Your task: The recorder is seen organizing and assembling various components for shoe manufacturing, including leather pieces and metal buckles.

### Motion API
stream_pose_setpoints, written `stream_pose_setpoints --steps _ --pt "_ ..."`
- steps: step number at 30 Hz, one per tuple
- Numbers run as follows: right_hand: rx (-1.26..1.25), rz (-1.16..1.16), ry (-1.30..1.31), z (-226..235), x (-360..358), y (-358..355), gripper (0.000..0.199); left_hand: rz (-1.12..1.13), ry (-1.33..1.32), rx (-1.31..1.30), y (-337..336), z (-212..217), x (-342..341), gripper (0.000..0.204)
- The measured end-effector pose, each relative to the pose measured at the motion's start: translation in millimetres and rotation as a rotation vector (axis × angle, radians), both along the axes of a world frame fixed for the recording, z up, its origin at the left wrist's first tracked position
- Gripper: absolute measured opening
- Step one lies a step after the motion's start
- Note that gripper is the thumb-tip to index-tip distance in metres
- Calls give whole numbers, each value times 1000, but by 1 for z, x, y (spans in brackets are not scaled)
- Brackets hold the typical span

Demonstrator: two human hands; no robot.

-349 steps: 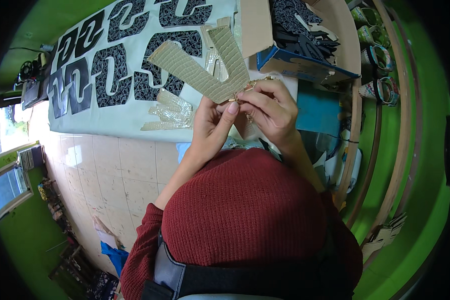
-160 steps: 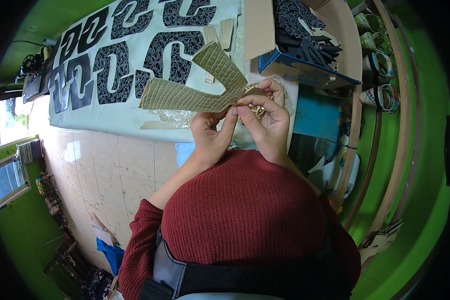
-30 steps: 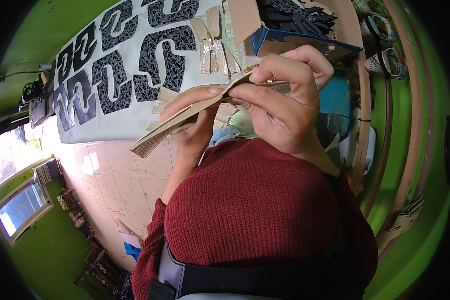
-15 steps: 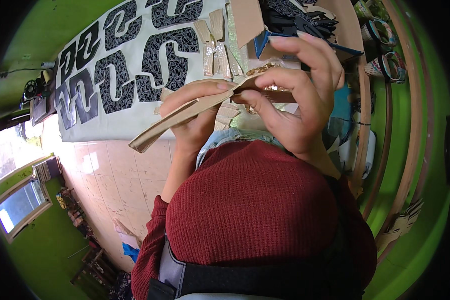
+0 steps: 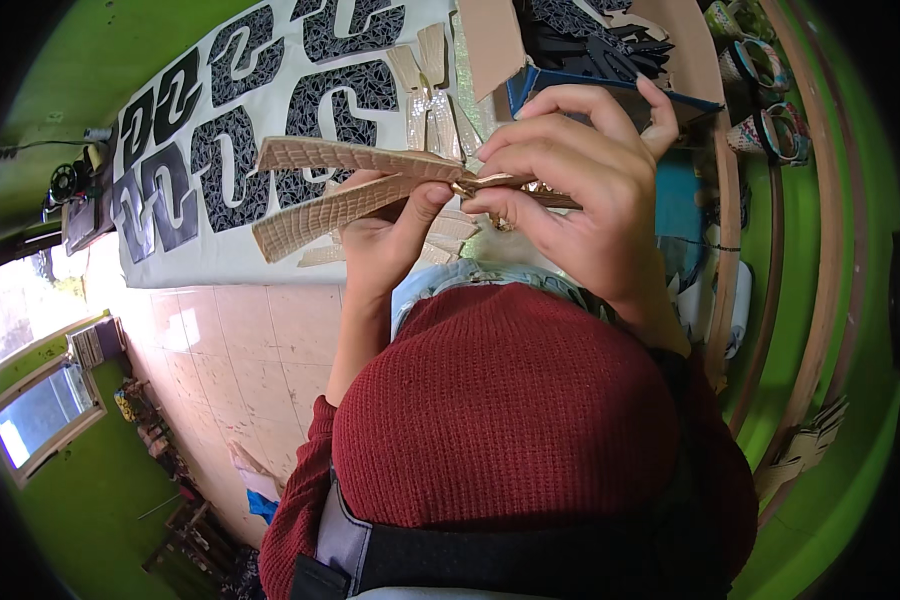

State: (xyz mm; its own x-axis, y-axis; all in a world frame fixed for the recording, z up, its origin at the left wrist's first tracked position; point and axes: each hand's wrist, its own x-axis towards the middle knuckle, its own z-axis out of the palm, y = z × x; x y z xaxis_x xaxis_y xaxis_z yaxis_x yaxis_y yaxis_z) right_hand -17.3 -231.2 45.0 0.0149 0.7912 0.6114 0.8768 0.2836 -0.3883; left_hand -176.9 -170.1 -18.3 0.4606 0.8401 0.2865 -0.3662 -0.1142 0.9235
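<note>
Gripped the tan strap [image 5: 340,207] in the left hand [image 5: 387,240], left of the box [image 5: 495,50], and pinched the same strap beside its gold clip [image 5: 463,188] with the right hand [image 5: 590,190], apparently to keep that clip steady.

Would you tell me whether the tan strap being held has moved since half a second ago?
Yes: the tan strap has swung upward in the view, its upper end now crossing before the large black patterned piece on the table.

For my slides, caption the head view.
Left hand and right hand hold a beige textured piece near black patterned cutouts.
</note>
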Motion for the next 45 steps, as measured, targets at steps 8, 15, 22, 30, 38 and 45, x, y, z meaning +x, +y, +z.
stream_pose_setpoints --steps 8,15,22,30,38,45 --pt "-203 114 277 -15 4 1 22 -46 46 -299 -1 -6 -1 28" --pt "-320 148 300 -7 3 0 13 -120 42 -405 -1 -10 -3 27" --pt "-178 59 165 -9 -4 -1 10 -136 -67 -463 2 -13 -4 32" --pt "-188 91 184 -3 -3 -3 11 -73 41 -358 -4 0 -10 27" --pt "-280 95 188 6 -5 0 11 -175 36 -247 8 6 -15 27" --pt "-216 64 230 2 -6 1 7 -102 14 -237 5 7 -13 23"
